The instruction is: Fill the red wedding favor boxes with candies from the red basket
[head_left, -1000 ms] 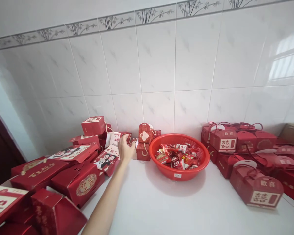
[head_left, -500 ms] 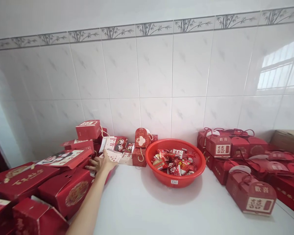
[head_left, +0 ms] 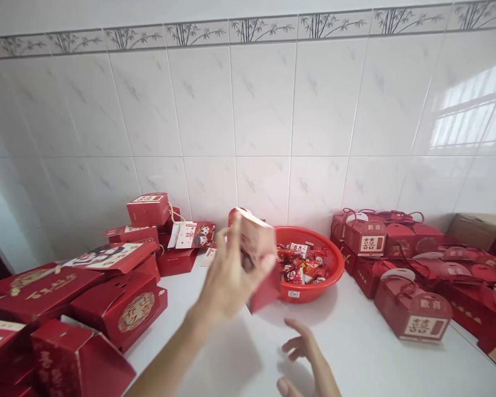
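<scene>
My left hand (head_left: 231, 267) is raised over the middle of the white table and grips a red and pale box (head_left: 264, 281), which is tilted and blurred. Part of the red basket (head_left: 341, 264) of wrapped sweets (head_left: 303, 264) is hidden behind that box. Lower down, my right hand (head_left: 308, 353) has its fingers apart and holds nothing; it is in front of the basket, near the bottom edge of the view.
Red gift boxes (head_left: 119, 309) are heaped on the left, with smaller ones (head_left: 149, 208) stacked behind. More boxes with cord handles (head_left: 413, 314) fill the right side. A cardboard box (head_left: 475, 231) stands at the back right, against the tiled wall.
My left hand has moved right from the left pile and now carries a box up off the table. My right hand has come into view. The view has shifted slightly.
</scene>
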### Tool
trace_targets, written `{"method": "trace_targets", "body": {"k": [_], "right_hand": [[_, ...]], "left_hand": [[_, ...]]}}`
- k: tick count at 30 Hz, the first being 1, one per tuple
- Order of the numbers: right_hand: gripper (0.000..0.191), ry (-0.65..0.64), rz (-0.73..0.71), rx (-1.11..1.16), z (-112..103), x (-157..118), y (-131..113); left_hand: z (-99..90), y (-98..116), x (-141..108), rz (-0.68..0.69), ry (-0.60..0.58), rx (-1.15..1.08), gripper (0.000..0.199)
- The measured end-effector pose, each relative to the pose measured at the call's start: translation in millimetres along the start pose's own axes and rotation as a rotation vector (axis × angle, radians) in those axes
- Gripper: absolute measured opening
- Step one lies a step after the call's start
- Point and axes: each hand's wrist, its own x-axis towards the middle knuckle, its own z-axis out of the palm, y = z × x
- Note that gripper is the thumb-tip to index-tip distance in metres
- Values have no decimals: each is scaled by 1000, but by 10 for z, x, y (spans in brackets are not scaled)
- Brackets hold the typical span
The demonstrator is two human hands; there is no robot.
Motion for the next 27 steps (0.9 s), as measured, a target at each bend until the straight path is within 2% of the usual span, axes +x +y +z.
{"method": "trace_targets", "body": {"k": [2,4,6,8,11,14,17,19,21,23,27], "right_hand": [[78,135,63,172,-26,36,80],[80,216,116,313,-30,44,97],[76,261,156,346,-16,35,75],[71,322,165,328,-2,27,49],[67,356,110,299,-30,46,16],[58,291,98,250,-137,95,-42],[51,194,136,257,-250,140,-105],[51,136,170,307,-292,156,-115],[53,77,216,348,-307,162,-89],[55,24,249,355,-308,166,-43],[53,-6,280,336,-315,185,31]], "left_hand": [[217,172,-284,102,-86,-47,100],[458,252,-523,172,-130,-64,104],[660,263,-679,208,-176,-78,111],[771,243,-749,216,-248,-98,114],[743,207,-736,222,-350,-138,111],[586,179,-621,227,-321,-170,96],[461,123,-436,252,-215,-251,64],[428,63,-308,272,-204,-322,38],[427,-6,-203,253,-230,-370,24],[443,-71,-134,207,-272,-401,23],[511,-163,-89,91,-424,-470,39]]}}
